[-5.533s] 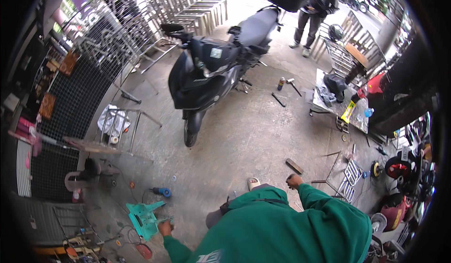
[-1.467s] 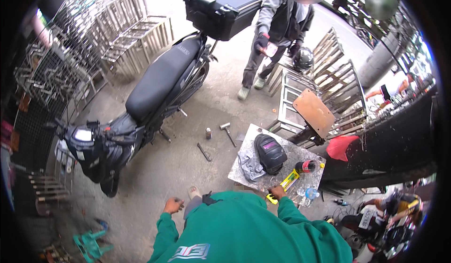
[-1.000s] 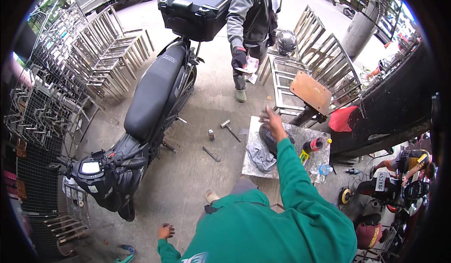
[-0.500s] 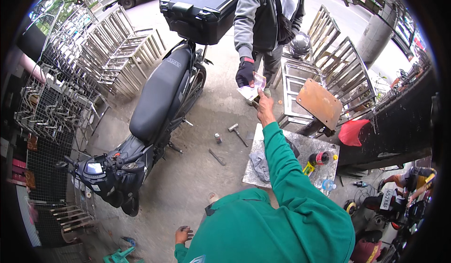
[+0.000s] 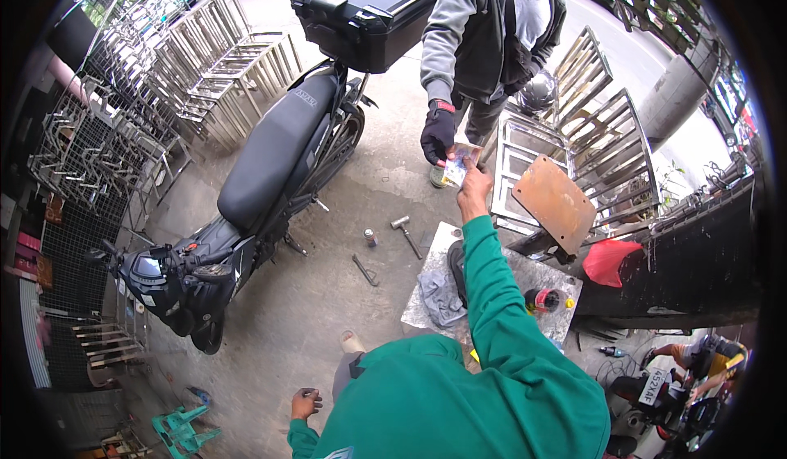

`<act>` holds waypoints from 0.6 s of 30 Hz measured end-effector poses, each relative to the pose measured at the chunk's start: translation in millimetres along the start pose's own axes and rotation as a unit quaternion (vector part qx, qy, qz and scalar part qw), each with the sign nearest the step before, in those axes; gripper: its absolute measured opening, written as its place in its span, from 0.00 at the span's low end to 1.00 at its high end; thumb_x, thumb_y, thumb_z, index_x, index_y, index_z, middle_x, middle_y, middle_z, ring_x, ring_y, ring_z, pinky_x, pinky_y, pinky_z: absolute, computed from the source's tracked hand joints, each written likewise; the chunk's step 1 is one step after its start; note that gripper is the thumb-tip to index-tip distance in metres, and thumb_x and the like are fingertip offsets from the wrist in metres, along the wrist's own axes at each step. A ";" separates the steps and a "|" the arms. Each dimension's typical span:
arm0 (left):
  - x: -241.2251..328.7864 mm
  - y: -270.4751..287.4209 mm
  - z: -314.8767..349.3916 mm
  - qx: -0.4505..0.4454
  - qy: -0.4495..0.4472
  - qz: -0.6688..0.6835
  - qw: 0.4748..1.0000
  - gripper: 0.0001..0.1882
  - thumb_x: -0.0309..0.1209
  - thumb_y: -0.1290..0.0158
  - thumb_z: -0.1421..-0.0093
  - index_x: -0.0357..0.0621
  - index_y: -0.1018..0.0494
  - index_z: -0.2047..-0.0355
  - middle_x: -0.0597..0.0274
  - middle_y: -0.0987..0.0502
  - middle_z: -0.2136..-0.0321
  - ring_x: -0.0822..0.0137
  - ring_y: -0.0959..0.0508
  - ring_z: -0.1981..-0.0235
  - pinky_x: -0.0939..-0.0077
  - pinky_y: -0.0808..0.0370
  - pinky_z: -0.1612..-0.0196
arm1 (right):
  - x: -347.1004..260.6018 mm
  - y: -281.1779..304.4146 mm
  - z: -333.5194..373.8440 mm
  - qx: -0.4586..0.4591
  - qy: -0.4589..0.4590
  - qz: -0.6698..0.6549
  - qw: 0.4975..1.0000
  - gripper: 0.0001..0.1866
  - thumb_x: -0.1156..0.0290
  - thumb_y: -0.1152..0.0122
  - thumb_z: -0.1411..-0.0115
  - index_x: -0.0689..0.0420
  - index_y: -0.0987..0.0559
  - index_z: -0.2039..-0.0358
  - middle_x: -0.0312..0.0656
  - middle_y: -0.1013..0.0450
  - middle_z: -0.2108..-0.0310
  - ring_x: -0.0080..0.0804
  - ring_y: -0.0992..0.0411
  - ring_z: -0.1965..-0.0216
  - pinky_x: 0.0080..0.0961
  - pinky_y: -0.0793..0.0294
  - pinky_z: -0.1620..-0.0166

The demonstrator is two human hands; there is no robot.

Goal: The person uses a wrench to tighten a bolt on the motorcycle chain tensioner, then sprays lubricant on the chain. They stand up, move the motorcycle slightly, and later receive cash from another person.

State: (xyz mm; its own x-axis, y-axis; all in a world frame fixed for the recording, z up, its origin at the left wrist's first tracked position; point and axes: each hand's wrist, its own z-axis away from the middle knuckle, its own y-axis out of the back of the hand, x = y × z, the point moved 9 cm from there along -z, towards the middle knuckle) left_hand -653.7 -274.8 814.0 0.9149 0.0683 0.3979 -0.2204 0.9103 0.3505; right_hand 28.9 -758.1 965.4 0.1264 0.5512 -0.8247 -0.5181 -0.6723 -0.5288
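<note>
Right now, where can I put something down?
A wide bare patch is floor between the motorcycle and the light shoe; a smaller one lies on the table, beyond the bottle. It's crowded around the gray cloth and black object, and where the right hand and a gloved hand both touch banknotes.

And there's the right arm, stretched nearly straight out front — the right hand at its end in a firm pinch! Down low, the left hand hangs beside the body — fingers loosely curled, gripping nothing.
</note>
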 end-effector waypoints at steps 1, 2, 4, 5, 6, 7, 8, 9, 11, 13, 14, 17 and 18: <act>-2.9 -4.4 2.4 -0.001 0.003 0.000 1.000 0.18 0.35 0.43 0.35 0.35 0.27 0.51 0.49 0.16 0.67 0.60 0.16 0.74 0.67 0.21 0.75 | -2.0 2.7 -5.3 0.007 0.009 0.009 1.000 0.15 0.81 0.32 0.42 0.69 0.26 0.56 0.48 0.22 0.63 0.35 0.21 0.66 0.31 0.18 0.64; -5.6 -8.6 5.0 0.001 0.004 -0.005 1.000 0.18 0.35 0.42 0.35 0.35 0.27 0.52 0.49 0.16 0.67 0.60 0.16 0.74 0.67 0.21 0.75 | -2.6 6.6 -10.2 0.022 0.010 0.021 0.999 0.16 0.82 0.32 0.42 0.69 0.26 0.55 0.48 0.23 0.63 0.35 0.21 0.66 0.31 0.18 0.64; -10.0 -17.9 9.2 -0.005 0.006 0.005 1.000 0.18 0.35 0.42 0.36 0.35 0.27 0.52 0.50 0.16 0.67 0.60 0.16 0.74 0.68 0.22 0.75 | -5.9 8.8 -16.3 0.001 0.009 -0.004 1.000 0.18 0.84 0.31 0.44 0.70 0.27 0.54 0.49 0.23 0.61 0.35 0.22 0.65 0.30 0.18 0.63; -10.8 -22.0 11.6 -0.007 -0.002 0.003 1.000 0.18 0.35 0.42 0.36 0.35 0.27 0.52 0.50 0.16 0.68 0.60 0.16 0.74 0.68 0.22 0.76 | -10.0 12.7 -17.3 0.005 0.014 -0.011 1.000 0.18 0.84 0.31 0.44 0.70 0.27 0.54 0.49 0.23 0.60 0.35 0.22 0.65 0.30 0.18 0.63; -13.2 -25.2 13.9 -0.006 0.002 0.003 1.000 0.17 0.35 0.41 0.36 0.35 0.26 0.52 0.50 0.16 0.68 0.61 0.16 0.74 0.69 0.22 0.76 | -15.3 16.9 -16.4 0.007 0.019 -0.018 1.000 0.19 0.84 0.32 0.44 0.70 0.27 0.53 0.49 0.23 0.60 0.35 0.22 0.64 0.30 0.18 0.63; -13.7 -28.1 16.5 -0.005 -0.002 -0.001 1.000 0.17 0.35 0.41 0.36 0.35 0.26 0.53 0.50 0.16 0.68 0.61 0.16 0.74 0.69 0.22 0.76 | -18.6 18.8 -13.8 -0.010 0.003 -0.039 0.999 0.20 0.84 0.33 0.43 0.70 0.28 0.51 0.48 0.24 0.60 0.35 0.22 0.64 0.30 0.18 0.63; -11.5 -30.1 19.2 -0.001 -0.012 -0.008 1.000 0.17 0.34 0.41 0.37 0.35 0.26 0.53 0.50 0.16 0.69 0.61 0.16 0.74 0.69 0.22 0.76 | -23.2 20.4 -8.8 -0.028 -0.011 -0.052 0.998 0.20 0.84 0.34 0.42 0.69 0.28 0.50 0.47 0.23 0.60 0.35 0.21 0.64 0.30 0.18 0.63; -7.8 -32.1 22.3 -0.002 -0.018 -0.012 1.000 0.16 0.34 0.41 0.37 0.35 0.26 0.54 0.50 0.16 0.69 0.61 0.16 0.74 0.69 0.22 0.75 | -28.7 22.8 -1.4 -0.047 -0.025 -0.062 0.997 0.21 0.84 0.35 0.42 0.68 0.28 0.48 0.46 0.23 0.60 0.35 0.21 0.64 0.30 0.18 0.64; 6.7 -33.2 31.1 0.009 -0.025 -0.030 0.999 0.16 0.33 0.40 0.37 0.35 0.25 0.55 0.51 0.16 0.69 0.62 0.16 0.74 0.70 0.22 0.75 | -34.8 24.5 24.4 -0.103 -0.079 -0.079 0.988 0.21 0.83 0.36 0.40 0.63 0.27 0.46 0.43 0.23 0.59 0.36 0.21 0.64 0.31 0.17 0.66; 48.5 -31.0 46.4 0.048 -0.107 -0.056 0.992 0.15 0.32 0.39 0.39 0.35 0.23 0.56 0.52 0.16 0.71 0.65 0.16 0.74 0.70 0.21 0.72 | -34.6 27.6 64.2 -0.150 -0.138 -0.033 0.978 0.18 0.78 0.37 0.38 0.61 0.27 0.48 0.43 0.23 0.62 0.34 0.21 0.66 0.30 0.18 0.69; 74.6 -28.2 56.9 0.070 -0.141 -0.109 0.981 0.19 0.35 0.38 0.39 0.34 0.23 0.54 0.47 0.16 0.66 0.59 0.15 0.67 0.66 0.19 0.62 | -31.9 22.9 92.3 -0.206 -0.180 -0.017 0.962 0.16 0.77 0.38 0.37 0.62 0.27 0.49 0.43 0.23 0.64 0.33 0.21 0.70 0.28 0.19 0.71; 168.8 -23.5 94.2 0.141 -0.263 -0.058 0.953 0.25 0.41 0.37 0.40 0.36 0.24 0.48 0.42 0.19 0.55 0.49 0.18 0.52 0.61 0.22 0.49 | 3.9 18.2 182.7 -0.220 -0.281 0.095 0.929 0.15 0.77 0.39 0.36 0.62 0.27 0.50 0.42 0.23 0.62 0.30 0.22 0.69 0.24 0.21 0.69; 202.8 -25.1 114.8 0.129 -0.347 -0.001 0.929 0.22 0.36 0.38 0.38 0.37 0.25 0.48 0.47 0.18 0.56 0.57 0.18 0.55 0.65 0.22 0.51 | 17.4 12.5 218.8 -0.236 -0.312 0.120 0.913 0.15 0.77 0.39 0.36 0.62 0.27 0.49 0.42 0.22 0.61 0.29 0.22 0.68 0.23 0.21 0.68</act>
State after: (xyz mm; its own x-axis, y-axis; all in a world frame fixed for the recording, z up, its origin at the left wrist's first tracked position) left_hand -501.4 -330.6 983.3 0.4958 -0.2940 0.8172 -0.3751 0.7762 0.5068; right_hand -160.5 -648.8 988.4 -0.5247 0.4354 -0.7315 -0.0273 -0.8674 -0.4968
